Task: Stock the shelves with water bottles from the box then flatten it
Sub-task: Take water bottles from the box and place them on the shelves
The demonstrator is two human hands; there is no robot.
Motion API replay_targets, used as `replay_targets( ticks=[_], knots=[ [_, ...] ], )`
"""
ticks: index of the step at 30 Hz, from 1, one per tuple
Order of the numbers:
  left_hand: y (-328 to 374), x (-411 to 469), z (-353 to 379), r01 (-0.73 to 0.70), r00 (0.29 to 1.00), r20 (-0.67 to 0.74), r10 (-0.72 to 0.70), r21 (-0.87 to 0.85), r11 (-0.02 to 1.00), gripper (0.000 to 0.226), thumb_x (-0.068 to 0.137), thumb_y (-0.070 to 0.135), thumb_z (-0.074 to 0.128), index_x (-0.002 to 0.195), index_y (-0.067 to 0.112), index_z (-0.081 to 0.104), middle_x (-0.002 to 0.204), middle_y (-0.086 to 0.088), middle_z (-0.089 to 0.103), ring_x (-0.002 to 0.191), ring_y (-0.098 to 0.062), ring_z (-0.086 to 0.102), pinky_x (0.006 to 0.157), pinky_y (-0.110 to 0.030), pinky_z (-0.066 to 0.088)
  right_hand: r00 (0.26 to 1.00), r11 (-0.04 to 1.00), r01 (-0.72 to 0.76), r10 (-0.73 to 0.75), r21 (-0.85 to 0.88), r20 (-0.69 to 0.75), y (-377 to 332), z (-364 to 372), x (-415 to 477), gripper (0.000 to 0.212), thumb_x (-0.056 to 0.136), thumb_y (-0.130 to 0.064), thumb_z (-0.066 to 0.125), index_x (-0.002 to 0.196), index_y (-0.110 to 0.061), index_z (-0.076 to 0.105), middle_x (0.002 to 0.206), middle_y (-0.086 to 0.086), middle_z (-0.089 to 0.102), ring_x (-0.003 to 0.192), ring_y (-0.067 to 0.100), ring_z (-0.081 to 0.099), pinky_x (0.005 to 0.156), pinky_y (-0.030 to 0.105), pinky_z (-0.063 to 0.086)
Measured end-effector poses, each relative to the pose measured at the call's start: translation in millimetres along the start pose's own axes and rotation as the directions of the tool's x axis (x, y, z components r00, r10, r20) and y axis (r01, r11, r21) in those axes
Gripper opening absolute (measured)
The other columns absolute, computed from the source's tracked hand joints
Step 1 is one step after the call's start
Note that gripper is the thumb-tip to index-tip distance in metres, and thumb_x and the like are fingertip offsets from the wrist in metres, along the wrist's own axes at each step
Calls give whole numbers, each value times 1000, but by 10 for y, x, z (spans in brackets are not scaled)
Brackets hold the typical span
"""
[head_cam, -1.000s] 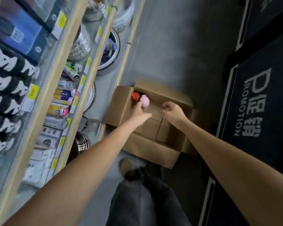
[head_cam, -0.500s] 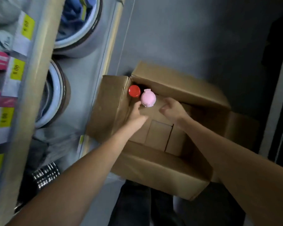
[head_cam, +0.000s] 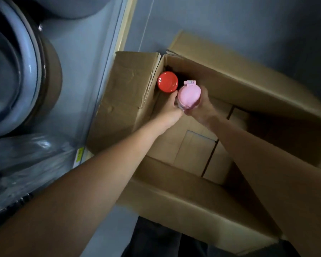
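Box sits on the floor against the bottom shelf, all flaps open. Mostly emptied; bare cardboard bottom shows.

Two bottles left, upright in the far left corner, touching each other: red-lidded bottle tight against the box wall, pink-lidded bottle just beside it.

Right hand is on the pink-lidded bottle, fingers curled round the body just below the lid. Left hand is pressed in on the other side, tips reaching the lower edge of the red lid. Its fingers are hidden; cannot tell whether they close on either bottle.

Handling, as a guess:
- hard plastic, rigid, will not crush
- probably empty retail stock, so light
- smooth wall, may slip if pinched by the lid alone
- pink flip lid has a hinge tab; lifting by it could pop it open
- best hold is round the body under the lid, straight up to clear the flaps

Red-lidded bottle is wedged in the corner; little finger room on the wall side.
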State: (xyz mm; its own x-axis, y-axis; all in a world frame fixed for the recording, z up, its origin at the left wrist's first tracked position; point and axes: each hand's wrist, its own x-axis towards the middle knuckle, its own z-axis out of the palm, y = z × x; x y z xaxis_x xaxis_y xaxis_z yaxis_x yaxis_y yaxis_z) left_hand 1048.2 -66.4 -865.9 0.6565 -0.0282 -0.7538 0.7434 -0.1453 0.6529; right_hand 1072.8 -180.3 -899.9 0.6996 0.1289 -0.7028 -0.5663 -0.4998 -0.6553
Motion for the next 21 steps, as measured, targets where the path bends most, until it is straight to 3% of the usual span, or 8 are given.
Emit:
replay_targets(
  ticks=[3,6,9,10,12,14,21],
  knots=[
    [-19,-76,6,12,998,68,-12,6,1000,69,84,-17,36,147,11,24,147,-3,35,129,-9,34,103,-19,29,999,999,-24,23,38,37,7,-5,-59,82,75,18,63,142,-4,19,134,18,40,116,27,47,73,33,48],
    [-27,-238,28,40,996,84,-43,38,998,73,84,-17,32,149,13,20,146,4,31,135,-10,28,110,-22,24,998,1000,-29,29,5,51,8,-67,-257,80,79,9,68,142,-7,23,125,6,45,102,11,48,75,22,49],
    [3,-440,43,83,995,55,-85,44,996,72,84,-13,35,150,14,20,153,-3,29,140,-17,29,114,-29,25,998,999,-15,11,52,68,5,-150,-537,78,79,7,70,141,-7,24,118,-1,45,101,11,51,72,9,50],
    [44,-550,52,99,994,41,-101,35,994,73,84,-12,34,150,15,21,152,-6,32,138,-18,32,112,-26,29,998,997,-16,11,73,67,-19,-196,-643,79,78,2,73,141,-8,26,120,-1,47,107,14,52,79,12,50],
    [152,-799,90,92,996,5,-92,22,996,70,84,-13,33,148,14,26,147,-7,39,130,-18,40,92,-9,38,996,996,-25,18,84,86,-127,-328,-876,79,76,-11,78,139,-12,31,125,0,51,115,18,53,93,27,50],
    [291,-1085,136,51,999,-17,-51,2,999,65,86,-12,34,146,13,31,141,-8,43,118,-14,44,74,-1,38,993,995,-25,13,94,120,-304,-480,-1158,74,78,-15,77,138,-13,33,122,-3,54,110,12,55,90,23,51],
    [849,-2247,197,-85,995,-64,81,-66,994,58,86,-11,41,138,15,42,127,2,53,111,-8,49,76,-4,43,985,997,9,-22,78,173,-1021,-954,-2299,65,82,-20,74,135,-13,37,118,-2,58,96,3,58,74,10,50]
  ],
)
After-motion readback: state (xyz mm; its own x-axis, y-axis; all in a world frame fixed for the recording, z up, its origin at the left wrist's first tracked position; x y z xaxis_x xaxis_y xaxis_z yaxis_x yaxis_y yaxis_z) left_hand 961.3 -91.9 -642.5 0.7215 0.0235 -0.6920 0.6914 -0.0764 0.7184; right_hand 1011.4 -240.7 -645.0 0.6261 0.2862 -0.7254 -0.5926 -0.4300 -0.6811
